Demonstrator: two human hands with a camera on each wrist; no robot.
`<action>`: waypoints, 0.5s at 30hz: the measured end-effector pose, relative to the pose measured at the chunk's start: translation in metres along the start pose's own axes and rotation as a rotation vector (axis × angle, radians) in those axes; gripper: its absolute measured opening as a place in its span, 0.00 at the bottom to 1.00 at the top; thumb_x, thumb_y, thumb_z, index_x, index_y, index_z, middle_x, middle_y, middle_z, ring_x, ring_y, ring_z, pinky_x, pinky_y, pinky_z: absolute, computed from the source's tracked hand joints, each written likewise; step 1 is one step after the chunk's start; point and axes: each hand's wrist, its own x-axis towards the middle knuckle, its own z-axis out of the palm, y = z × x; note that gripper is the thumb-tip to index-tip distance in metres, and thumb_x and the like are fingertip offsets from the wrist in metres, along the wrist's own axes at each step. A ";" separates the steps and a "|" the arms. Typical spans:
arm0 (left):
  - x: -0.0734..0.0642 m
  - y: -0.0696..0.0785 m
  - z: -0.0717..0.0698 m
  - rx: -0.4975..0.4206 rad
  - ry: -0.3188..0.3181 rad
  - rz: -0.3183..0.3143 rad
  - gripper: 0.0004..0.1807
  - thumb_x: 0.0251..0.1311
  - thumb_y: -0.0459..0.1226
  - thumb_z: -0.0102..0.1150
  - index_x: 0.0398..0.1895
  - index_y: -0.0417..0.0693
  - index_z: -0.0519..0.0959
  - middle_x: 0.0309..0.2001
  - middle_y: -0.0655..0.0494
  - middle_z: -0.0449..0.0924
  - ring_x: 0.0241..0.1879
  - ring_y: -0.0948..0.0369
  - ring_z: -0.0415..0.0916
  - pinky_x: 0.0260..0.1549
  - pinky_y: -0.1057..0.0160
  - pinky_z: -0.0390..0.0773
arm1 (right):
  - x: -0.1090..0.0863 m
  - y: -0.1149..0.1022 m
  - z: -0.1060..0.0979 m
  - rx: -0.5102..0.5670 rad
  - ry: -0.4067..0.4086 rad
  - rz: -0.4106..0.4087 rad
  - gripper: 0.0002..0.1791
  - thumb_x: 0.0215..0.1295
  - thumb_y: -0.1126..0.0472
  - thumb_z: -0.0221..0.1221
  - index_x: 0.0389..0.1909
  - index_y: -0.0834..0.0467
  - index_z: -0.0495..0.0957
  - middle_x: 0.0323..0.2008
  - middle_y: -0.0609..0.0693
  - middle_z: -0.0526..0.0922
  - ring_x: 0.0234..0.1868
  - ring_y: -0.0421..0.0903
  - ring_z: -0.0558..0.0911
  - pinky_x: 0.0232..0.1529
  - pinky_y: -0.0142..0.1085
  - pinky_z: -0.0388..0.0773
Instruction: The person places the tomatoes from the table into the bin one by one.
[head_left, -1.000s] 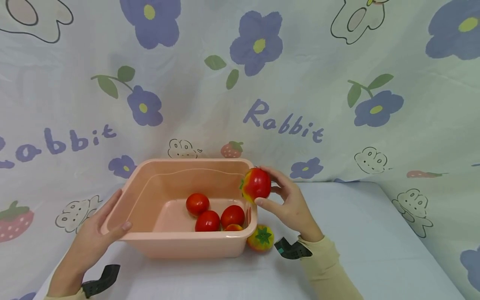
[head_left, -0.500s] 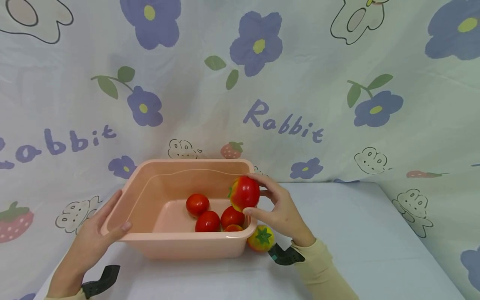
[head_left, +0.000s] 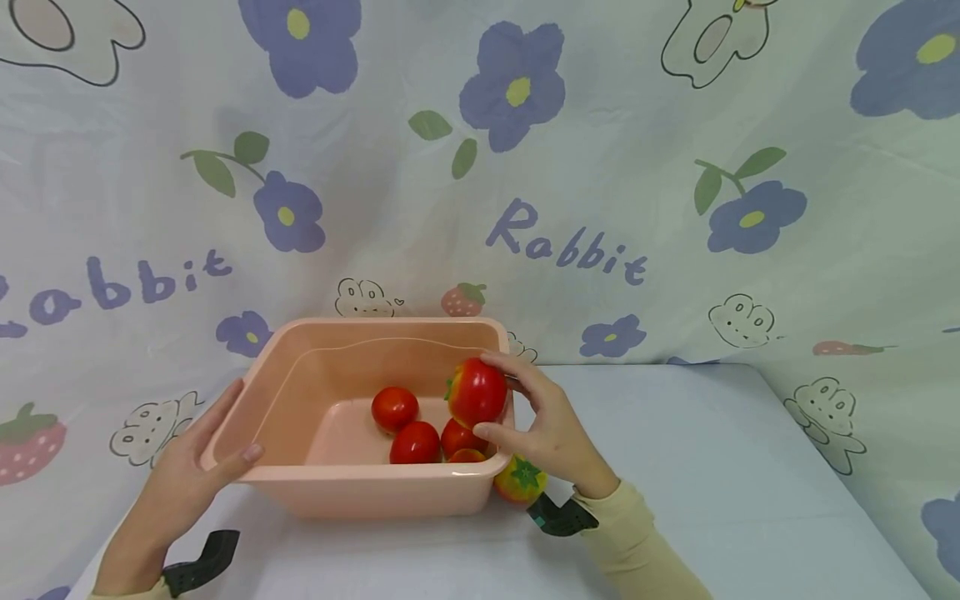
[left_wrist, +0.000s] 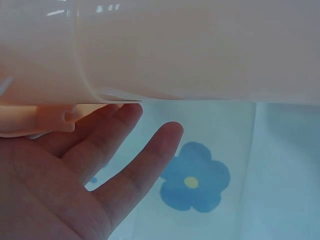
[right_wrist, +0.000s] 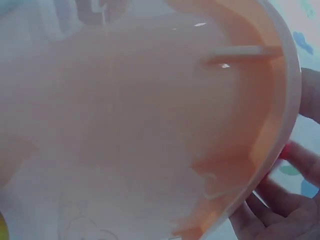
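Note:
A pink plastic basin (head_left: 367,492) stands on the white table. The left hand (head_left: 183,471) holds its left end, thumb over the rim; in the left wrist view that hand's fingers (left_wrist: 150,170) lie under the rim. Above the right end of the basin, the right hand (head_left: 551,425) grips a red tomato (head_left: 478,392) with a yellow-green top, between thumb and fingers. Inside lie several more tomatoes, among them one at the back (head_left: 394,409) and one by the front wall (head_left: 416,442). The right wrist view is filled mostly by the basin's outer wall (right_wrist: 125,115), hiding most of the held tomato.
Another tomato (head_left: 521,481), yellow-green with a leafy green top, sits on the table by the basin's right front corner. A cloth (head_left: 420,208) printed with flowers and rabbits hangs behind. White table surface (head_left: 712,483) extends to the right.
The right hand has moved left and down with the tomato, from beside the right rim to over the inside of the basin. Left hand and basin stay in place.

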 end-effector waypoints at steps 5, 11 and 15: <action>0.000 0.001 -0.001 -0.011 0.005 0.009 0.47 0.64 0.42 0.63 0.81 0.62 0.48 0.73 0.36 0.61 0.49 0.87 0.58 0.39 0.78 0.69 | 0.000 0.000 -0.005 -0.044 0.024 0.004 0.41 0.55 0.64 0.73 0.71 0.52 0.68 0.68 0.45 0.73 0.68 0.45 0.72 0.65 0.45 0.70; 0.000 0.001 -0.001 -0.013 0.006 0.003 0.46 0.65 0.42 0.63 0.81 0.64 0.48 0.74 0.37 0.60 0.50 0.86 0.58 0.46 0.70 0.74 | 0.002 -0.001 -0.015 -0.057 0.055 0.006 0.40 0.55 0.67 0.73 0.69 0.54 0.70 0.68 0.45 0.73 0.68 0.45 0.71 0.65 0.46 0.70; -0.001 0.001 0.000 -0.041 -0.009 -0.021 0.45 0.66 0.43 0.61 0.81 0.67 0.47 0.76 0.40 0.56 0.53 0.85 0.57 0.57 0.38 0.70 | -0.001 0.000 -0.020 -0.047 0.063 0.023 0.39 0.56 0.69 0.72 0.69 0.53 0.71 0.68 0.44 0.72 0.67 0.44 0.72 0.65 0.47 0.70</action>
